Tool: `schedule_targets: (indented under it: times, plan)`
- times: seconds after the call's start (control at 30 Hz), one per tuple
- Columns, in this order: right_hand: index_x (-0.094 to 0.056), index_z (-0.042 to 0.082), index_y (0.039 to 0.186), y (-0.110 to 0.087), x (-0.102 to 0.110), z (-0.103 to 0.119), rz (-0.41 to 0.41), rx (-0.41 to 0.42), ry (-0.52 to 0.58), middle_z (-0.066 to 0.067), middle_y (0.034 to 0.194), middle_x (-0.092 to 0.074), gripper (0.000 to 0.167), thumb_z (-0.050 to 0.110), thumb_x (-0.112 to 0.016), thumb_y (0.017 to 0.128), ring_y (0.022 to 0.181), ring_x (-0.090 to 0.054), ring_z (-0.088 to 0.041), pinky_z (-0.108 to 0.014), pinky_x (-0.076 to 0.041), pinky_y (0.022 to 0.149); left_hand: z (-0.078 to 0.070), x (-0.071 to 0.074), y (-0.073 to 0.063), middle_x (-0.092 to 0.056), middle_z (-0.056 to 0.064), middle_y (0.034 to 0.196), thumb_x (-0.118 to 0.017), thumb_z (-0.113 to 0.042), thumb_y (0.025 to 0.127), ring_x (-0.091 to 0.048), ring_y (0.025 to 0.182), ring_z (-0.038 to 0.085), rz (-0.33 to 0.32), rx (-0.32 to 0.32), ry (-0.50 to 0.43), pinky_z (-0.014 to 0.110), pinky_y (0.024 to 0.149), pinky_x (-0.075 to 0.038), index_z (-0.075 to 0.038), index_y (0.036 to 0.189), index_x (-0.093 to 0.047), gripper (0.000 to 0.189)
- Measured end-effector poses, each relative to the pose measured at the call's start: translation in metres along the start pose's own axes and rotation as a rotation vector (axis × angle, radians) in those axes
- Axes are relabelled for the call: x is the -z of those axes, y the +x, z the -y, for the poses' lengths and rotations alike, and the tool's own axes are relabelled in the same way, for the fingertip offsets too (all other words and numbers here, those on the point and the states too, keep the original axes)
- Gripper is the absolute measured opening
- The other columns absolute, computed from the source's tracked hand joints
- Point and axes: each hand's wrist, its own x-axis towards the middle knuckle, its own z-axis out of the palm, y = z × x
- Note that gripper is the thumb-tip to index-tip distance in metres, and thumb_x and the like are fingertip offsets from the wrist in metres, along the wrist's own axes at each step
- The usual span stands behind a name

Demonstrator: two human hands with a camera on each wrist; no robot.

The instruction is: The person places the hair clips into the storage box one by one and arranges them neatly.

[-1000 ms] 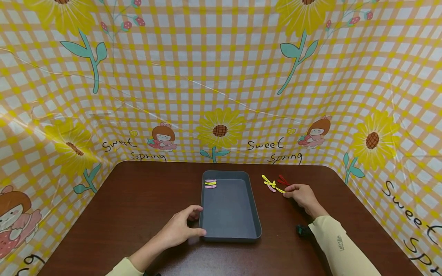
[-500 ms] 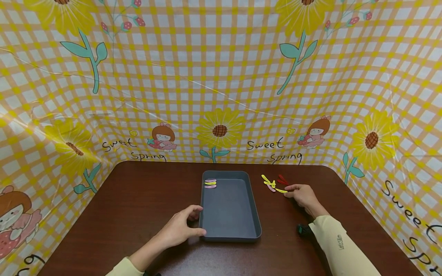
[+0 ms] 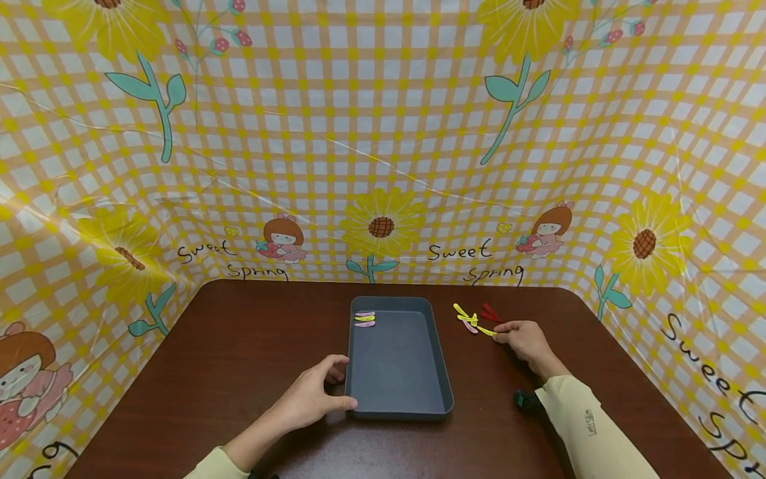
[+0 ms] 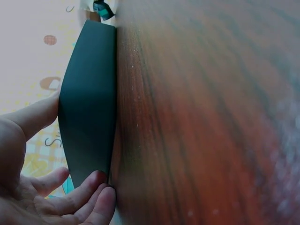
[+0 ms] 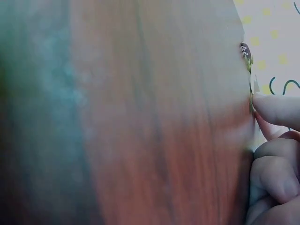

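In the head view my left hand (image 3: 311, 394) holds the near left side of a dark grey tray (image 3: 444, 359); its thumb lies over the rim and its fingers are against the outer wall. The left wrist view shows these fingers low on the tray's wall (image 4: 89, 93). On the right, my right hand (image 3: 525, 342) pinches the end of a yellow hair clip (image 3: 486, 330) between thumb and index finger, down at the tabletop. Beside it lie a red hair clip (image 3: 490, 311), a pink hair clip (image 3: 471, 326) and other yellow hair clips (image 3: 460, 310).
Inside the tray, at its far left corner, a yellow clip (image 3: 364, 319) lies in a row between two pink ones. A brown wooden table (image 3: 257, 332) carries everything. A checked cloth (image 3: 383, 133) with flowers rises behind and at both sides.
My right hand has shifted very slightly to the right with its fingertips at the yellow hair clip. The left hand and the tray stay where they were.
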Motion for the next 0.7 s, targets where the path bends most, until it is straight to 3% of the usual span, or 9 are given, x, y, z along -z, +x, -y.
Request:
schedule_targets:
  times: [0.7]
  plan:
    - [-0.068,-0.005,0.117,-0.0027,-0.0012,0.0035,-0.015,0.006,-0.031,0.01,0.051,-0.037,0.033,0.018,-0.07,0.094,0.043,-0.032,-0.009,-0.026,-0.031,0.043,-0.0003,0.0005,-0.001,-0.065,0.007,0.115,-0.085,-0.035,0.081,-0.06,0.109,0.026,-0.004,0.002,-0.002,0.049,0.089,-0.048,-0.011,0.141,-0.05,0.074]
